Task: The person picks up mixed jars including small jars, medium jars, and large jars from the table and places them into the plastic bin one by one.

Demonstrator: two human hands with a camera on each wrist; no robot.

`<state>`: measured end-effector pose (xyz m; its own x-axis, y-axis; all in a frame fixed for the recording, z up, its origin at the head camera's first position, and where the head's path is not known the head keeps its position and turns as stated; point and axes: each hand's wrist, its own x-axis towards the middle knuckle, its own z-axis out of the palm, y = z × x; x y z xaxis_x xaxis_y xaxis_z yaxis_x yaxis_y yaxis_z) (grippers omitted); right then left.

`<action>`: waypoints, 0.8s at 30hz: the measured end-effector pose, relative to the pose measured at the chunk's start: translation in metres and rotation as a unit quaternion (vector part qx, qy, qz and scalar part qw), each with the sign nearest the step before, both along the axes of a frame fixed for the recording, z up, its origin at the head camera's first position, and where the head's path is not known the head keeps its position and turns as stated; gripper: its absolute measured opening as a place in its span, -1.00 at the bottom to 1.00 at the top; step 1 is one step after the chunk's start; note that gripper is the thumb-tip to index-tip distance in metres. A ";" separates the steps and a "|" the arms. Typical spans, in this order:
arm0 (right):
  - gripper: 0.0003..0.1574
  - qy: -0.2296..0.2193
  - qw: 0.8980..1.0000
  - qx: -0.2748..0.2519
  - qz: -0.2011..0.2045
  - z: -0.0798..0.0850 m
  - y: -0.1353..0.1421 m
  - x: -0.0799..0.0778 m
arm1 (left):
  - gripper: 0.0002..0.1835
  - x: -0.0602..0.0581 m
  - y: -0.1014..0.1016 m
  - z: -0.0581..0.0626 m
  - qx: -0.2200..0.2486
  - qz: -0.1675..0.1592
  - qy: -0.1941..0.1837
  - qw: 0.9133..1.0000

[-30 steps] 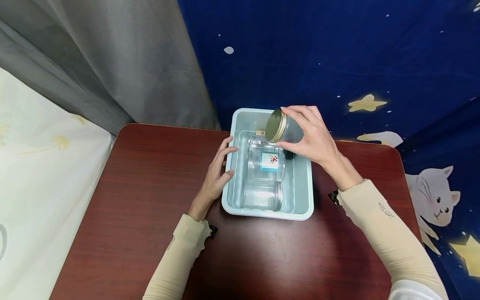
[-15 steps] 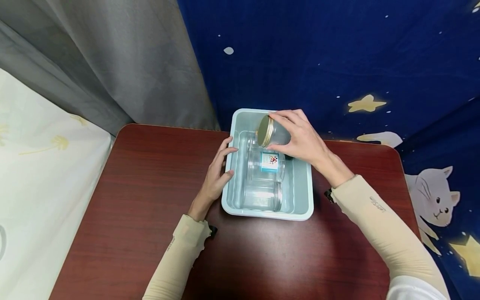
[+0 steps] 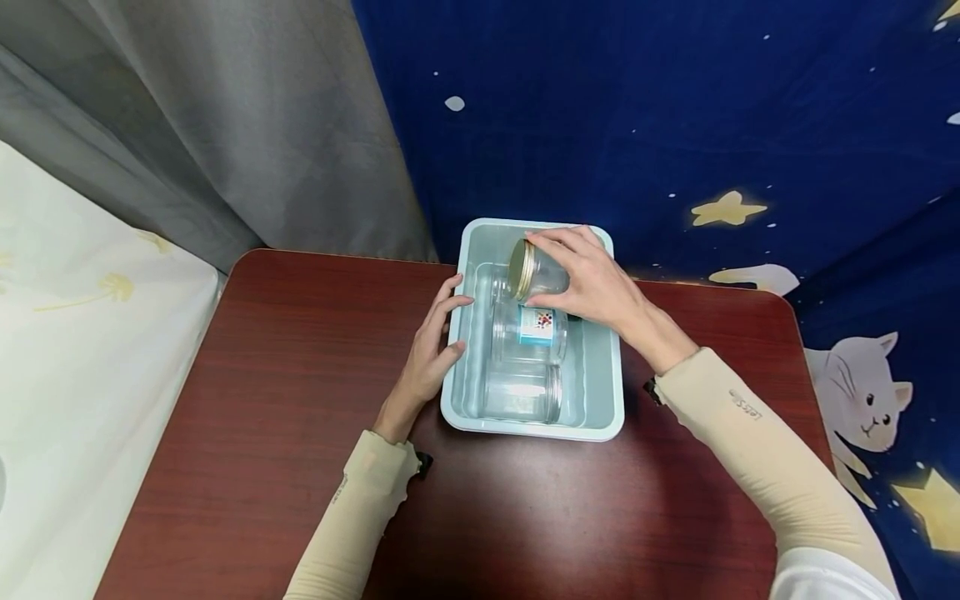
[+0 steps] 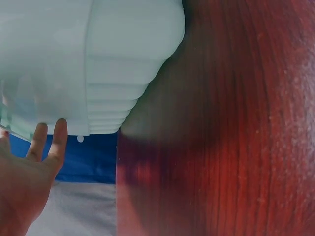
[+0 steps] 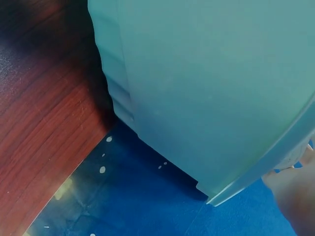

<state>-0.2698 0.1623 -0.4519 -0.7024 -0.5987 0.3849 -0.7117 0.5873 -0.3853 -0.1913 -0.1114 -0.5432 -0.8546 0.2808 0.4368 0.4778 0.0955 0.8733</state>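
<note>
My right hand [image 3: 600, 283] grips a clear jar with a gold lid [image 3: 549, 271], thumb in front and fingers over the back. The jar lies tilted sideways, its lid facing left, low over the far part of a light blue plastic bin [image 3: 532, 432]. Inside the bin lie a clear jar with a blue-and-white label [image 3: 537, 325] and, nearer me, a plain clear jar [image 3: 519, 395]. Another clear jar at the back is mostly hidden beneath the held one. My left hand [image 3: 431, 354] rests at the bin's left rim with spread fingers; the left wrist view shows fingertips against its outer wall [image 4: 44, 73].
The bin stands near the far edge of a dark red wooden table [image 3: 315, 350]. Behind hang a grey curtain [image 3: 285, 125] and a blue curtain with stars [image 3: 600, 108]. A white cloth [image 3: 82, 350] covers the left side.
My right hand has carried the gold-lidded jar left and slightly toward me, lower over the bin, now covering more of the back jar. My left hand has stayed at the rim.
</note>
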 end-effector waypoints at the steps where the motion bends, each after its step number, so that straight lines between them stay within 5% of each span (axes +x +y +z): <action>1: 0.14 0.000 1.000 0.002 -0.002 0.000 -0.001 0.000 | -0.38 0.000 0.000 0.000 -0.002 0.001 0.000 1.000; 8: 0.10 0.002 1.000 0.002 0.007 -0.003 -0.006 0.000 | -0.25 0.000 -0.001 0.000 -0.010 0.006 0.008 1.000; 15: 0.04 -0.002 1.000 -0.002 0.011 -0.006 -0.012 0.000 | -0.20 0.008 0.001 0.025 -0.006 0.005 0.005 1.000; 20: -0.01 -0.003 1.000 -0.006 0.008 -0.007 -0.013 0.002 | -0.16 0.011 0.002 0.031 -0.022 0.010 0.006 1.000; 24: -0.01 -0.002 1.000 -0.004 0.011 -0.007 -0.012 0.003 | -0.14 0.009 0.002 0.022 -0.023 0.016 0.008 1.000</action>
<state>-0.2673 0.1499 -0.4593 -0.6905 -0.6114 0.3865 -0.7230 0.5683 -0.3929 -0.1827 -0.1097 -0.5211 -0.8560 0.2746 0.4381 0.4883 0.1508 0.8595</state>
